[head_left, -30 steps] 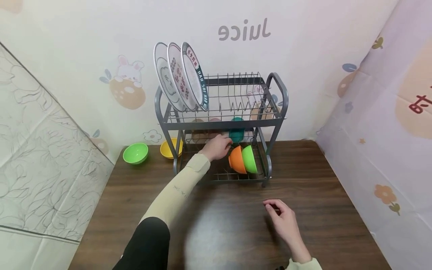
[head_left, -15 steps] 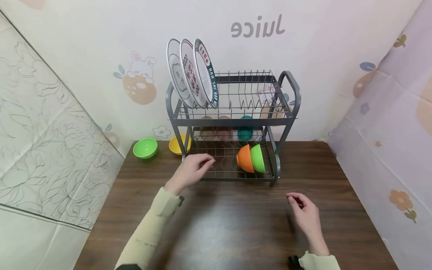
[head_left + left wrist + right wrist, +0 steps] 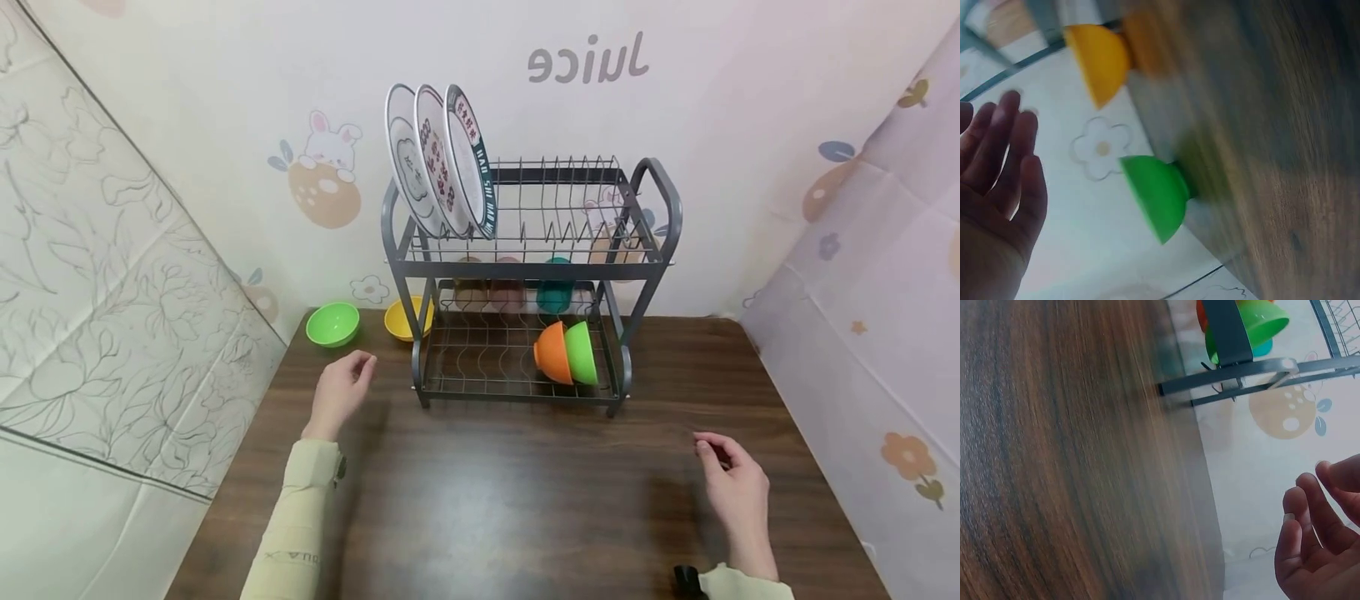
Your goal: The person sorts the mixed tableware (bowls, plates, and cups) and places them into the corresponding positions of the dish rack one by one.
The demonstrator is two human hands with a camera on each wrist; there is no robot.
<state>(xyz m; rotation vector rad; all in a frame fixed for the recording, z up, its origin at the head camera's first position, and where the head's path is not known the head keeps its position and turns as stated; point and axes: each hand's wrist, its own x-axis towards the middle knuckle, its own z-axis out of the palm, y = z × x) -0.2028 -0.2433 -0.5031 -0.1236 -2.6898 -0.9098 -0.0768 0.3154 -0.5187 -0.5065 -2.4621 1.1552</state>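
Observation:
My left hand (image 3: 341, 392) hovers over the table's left side, just in front of a green bowl (image 3: 333, 325), holding nothing. In the left wrist view its fingers (image 3: 1022, 134) are loosely bent, apart from the green bowl (image 3: 1159, 197) and the yellow bowl (image 3: 1099, 62). That yellow bowl (image 3: 405, 319) stands beside the rack's left leg, partly hidden by it. Over the right side of the table is my right hand (image 3: 735, 483), relaxed and holding nothing. An orange bowl (image 3: 552, 353) and a second green bowl (image 3: 581, 353) lie nested on their sides on the lower tier.
A two-tier grey dish rack (image 3: 525, 271) stands at the back of the wooden table (image 3: 480, 492). Three plates (image 3: 471, 162) lean upright on its upper left. Brownish, pink and teal cups (image 3: 555, 287) sit behind on the lower tier. Patterned cloth surrounds the table.
My left hand has drawn out of the rack's lower tier and moved left toward the green bowl. The right hand stays about where it was while the head view shifts.

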